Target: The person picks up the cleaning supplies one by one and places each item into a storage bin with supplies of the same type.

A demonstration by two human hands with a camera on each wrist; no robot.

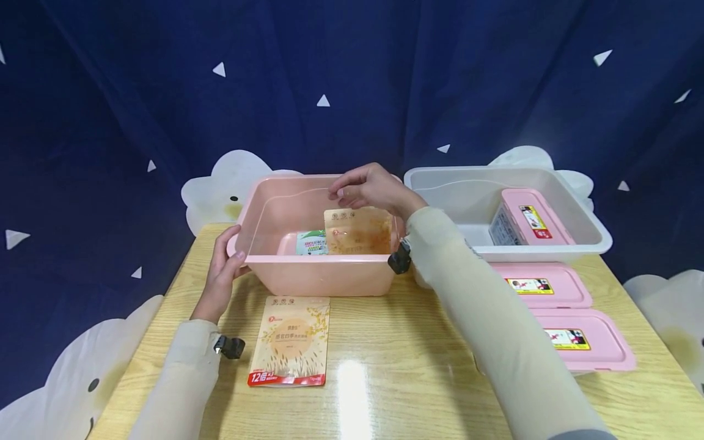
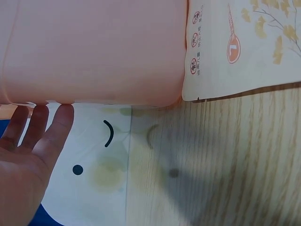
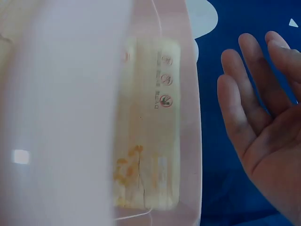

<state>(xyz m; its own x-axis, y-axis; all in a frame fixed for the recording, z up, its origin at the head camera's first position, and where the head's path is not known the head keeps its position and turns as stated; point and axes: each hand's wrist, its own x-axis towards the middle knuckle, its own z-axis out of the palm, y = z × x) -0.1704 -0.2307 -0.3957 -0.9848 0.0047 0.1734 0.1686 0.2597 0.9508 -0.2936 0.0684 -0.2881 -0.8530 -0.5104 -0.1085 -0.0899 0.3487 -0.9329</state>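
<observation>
My left hand grips the left rim of a pink basin; its fingertips meet the underside of the lip in the left wrist view. Over the basin's right half hovers my right hand, holding nothing, fingers loosely bent. Just below it a beige printed pouch stands tilted inside the basin, apart from the fingers in the right wrist view. Beside that pouch lies a white-and-green packet. A second beige pouch with a red bottom band lies flat on the table before the basin.
A white basin stands to the right, with a pink-lidded box inside. Two more pink-lidded boxes sit in front of it, partly behind my right sleeve. A dark blue curtain hangs behind the wooden table.
</observation>
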